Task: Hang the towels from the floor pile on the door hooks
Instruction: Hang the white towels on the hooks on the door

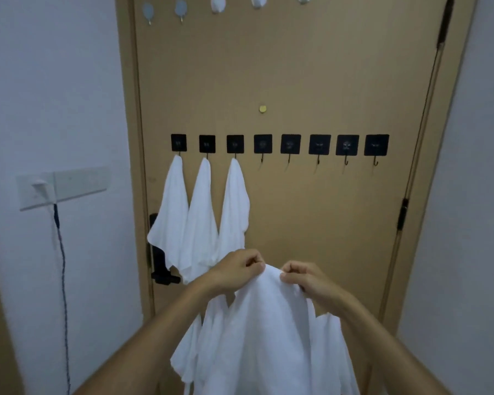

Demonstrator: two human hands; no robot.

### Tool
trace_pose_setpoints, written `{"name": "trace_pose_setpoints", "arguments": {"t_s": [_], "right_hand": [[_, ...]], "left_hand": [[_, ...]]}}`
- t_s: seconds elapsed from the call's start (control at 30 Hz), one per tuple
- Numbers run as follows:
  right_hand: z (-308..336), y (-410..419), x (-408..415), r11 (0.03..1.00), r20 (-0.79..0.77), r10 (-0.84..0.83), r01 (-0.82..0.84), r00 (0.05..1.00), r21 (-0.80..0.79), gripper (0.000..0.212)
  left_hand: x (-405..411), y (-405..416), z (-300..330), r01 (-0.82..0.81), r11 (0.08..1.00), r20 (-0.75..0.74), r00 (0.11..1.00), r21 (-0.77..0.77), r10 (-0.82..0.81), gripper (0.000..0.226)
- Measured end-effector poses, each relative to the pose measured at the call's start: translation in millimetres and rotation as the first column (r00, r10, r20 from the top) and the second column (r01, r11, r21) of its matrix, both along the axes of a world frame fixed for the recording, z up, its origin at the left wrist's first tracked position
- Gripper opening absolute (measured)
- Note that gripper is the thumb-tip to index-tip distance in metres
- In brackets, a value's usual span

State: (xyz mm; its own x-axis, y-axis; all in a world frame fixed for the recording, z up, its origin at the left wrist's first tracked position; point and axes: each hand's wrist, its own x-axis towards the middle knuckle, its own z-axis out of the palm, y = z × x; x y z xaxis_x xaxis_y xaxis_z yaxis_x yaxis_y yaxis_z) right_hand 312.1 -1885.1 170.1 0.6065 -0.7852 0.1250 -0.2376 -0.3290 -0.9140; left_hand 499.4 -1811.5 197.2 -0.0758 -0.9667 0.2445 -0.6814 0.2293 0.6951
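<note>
A brown door [311, 81] carries a row of black square hooks. Three white towels [200, 212] hang from the three leftmost hooks. The nearest bare hook [262, 158] is fourth from the left, with several more bare hooks [347, 161] to its right. Below them I hold a white towel [268, 332] up in front of the door. My left hand [234, 270] pinches its top edge on the left, and my right hand [303, 276] pinches the same edge on the right. The towel hangs down between my forearms. The floor pile is out of view.
A black door handle [161, 263] sticks out at the door's left edge, partly behind the hung towels. Smaller hooks [180, 10] line the door's top. On the left wall are a switch plate [63, 186] and a hanging cable [63, 280].
</note>
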Motion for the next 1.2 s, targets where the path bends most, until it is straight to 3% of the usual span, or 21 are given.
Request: {"name": "trace_pose_setpoints", "arguments": {"t_s": [0.23, 0.53, 0.67, 0.83, 1.07, 1.13, 1.2], "right_hand": [[18, -96, 22, 0.999, 0.028, -0.021, 0.022, 0.999, -0.048, 0.021], [59, -187, 52, 0.931, 0.086, -0.076, 0.102, 0.993, -0.352, 0.014], [89, -228, 81, 0.861, 0.177, -0.176, 0.238, 0.968, -0.449, 0.007], [145, -274, 121, 0.702, 0.222, -0.317, 0.385, 0.922, -0.599, 0.015], [188, -331, 166, 0.397, 0.134, -0.604, 0.443, 0.786, -0.804, 0.032], [171, -339, 172, 0.401, 0.099, -0.649, 0.45, 0.754, -0.798, 0.03], [143, -341, 175, 0.476, 0.104, -0.631, 0.49, 0.769, -0.731, 0.02]], "left_hand": [[31, -107, 28, 0.033, 0.999, 0.167, 0.986, -0.037, -0.026, 0.02], [66, -212, 60, -0.001, 0.966, 0.06, 0.998, -0.257, 0.017, 0.017], [93, -254, 91, -0.011, 0.937, -0.047, 0.999, -0.349, -0.006, 0.025], [118, -307, 139, -0.048, 0.866, 0.012, 0.998, -0.497, 0.062, 0.022], [134, -382, 167, -0.13, 0.78, 0.016, 0.984, -0.612, 0.177, 0.018], [135, -394, 148, -0.138, 0.792, 0.002, 0.985, -0.595, 0.173, 0.018], [133, -403, 117, -0.124, 0.827, -0.003, 0.989, -0.549, 0.147, 0.018]]}}
